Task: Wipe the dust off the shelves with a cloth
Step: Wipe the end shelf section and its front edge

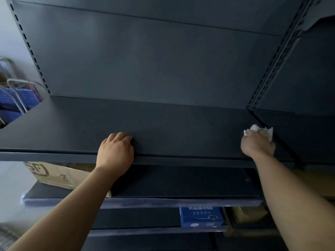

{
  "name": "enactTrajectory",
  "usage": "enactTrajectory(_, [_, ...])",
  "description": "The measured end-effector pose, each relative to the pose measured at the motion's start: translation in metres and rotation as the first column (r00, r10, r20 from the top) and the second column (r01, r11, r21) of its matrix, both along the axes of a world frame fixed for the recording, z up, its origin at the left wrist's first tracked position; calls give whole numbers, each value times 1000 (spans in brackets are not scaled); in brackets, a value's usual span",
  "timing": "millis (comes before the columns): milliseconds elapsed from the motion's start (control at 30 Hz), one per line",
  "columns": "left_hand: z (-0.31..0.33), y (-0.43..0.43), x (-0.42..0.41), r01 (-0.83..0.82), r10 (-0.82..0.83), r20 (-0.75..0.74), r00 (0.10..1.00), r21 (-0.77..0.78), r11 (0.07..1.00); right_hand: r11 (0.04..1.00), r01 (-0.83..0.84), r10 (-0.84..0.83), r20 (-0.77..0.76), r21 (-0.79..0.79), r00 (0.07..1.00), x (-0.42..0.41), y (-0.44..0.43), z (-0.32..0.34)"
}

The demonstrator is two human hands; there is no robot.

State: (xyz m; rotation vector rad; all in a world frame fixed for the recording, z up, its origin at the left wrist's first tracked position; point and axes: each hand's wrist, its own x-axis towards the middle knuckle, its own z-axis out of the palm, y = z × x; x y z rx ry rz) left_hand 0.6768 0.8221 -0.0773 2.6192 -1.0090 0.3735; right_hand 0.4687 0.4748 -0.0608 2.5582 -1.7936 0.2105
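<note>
At the far left, beyond the shelving, blue plastic baskets (12,100) with metal handles sit blurred. A dark grey metal shelf (163,124) spans the view, with a back panel (145,60) of the same colour rising behind it. Below its front left edge, a cardboard box (54,173) stands on a lower shelf (181,182).

The left hand (116,151) lies palm down over the top shelf's front edge, a little left of the middle, fingers together and curled onto the bare surface, holding nothing.

Lower down, right of centre, a blue carton (201,217) with white print sits on a third shelf.

The right hand (257,144) rests near the top shelf's front right corner, fingers closed around a crumpled white cloth (261,130), which is pressed to the shelf surface and sticks out past the fingertips toward the back. A slotted upright (277,58) rises at the shelf's back right corner.
</note>
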Motion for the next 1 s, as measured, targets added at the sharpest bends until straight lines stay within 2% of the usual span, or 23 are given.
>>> enactTrajectory(67, [2, 5, -3, 7, -7, 12, 1000, -6, 1000, 998, 54, -54, -18, -12, 998, -22, 7, 0])
enactTrajectory(167, [4, 18, -5, 7, -7, 3, 1000, -17, 1000, 999, 34, -33, 37, -36, 999, -27, 29, -7])
enactTrajectory(267, [6, 40, 0, -6, 5, -22, 1000, -22, 1000, 998, -40, 45, 116, -46, 992, -7, 63, -10])
enactTrajectory(500, [8, 113, 31, -56, 55, -51, 997, -14, 998, 959, -269, 279, 130, -87, 952, 71, 157, -9])
enactTrajectory(667, [8, 166, 58, -84, 84, -76, 994, -6, 996, 922, -385, 388, 150, -52, 909, 126, 226, -9])
enactTrajectory(900, [4, 221, 96, -113, 114, -89, 990, 10, 994, 836, -547, 547, 131, -34, 827, 200, 317, -3])
enactTrajectory(1000, [0, 233, 104, -123, 122, -91, 988, -4, 992, 773, -635, 631, 128, -20, 765, 224, 345, 0])
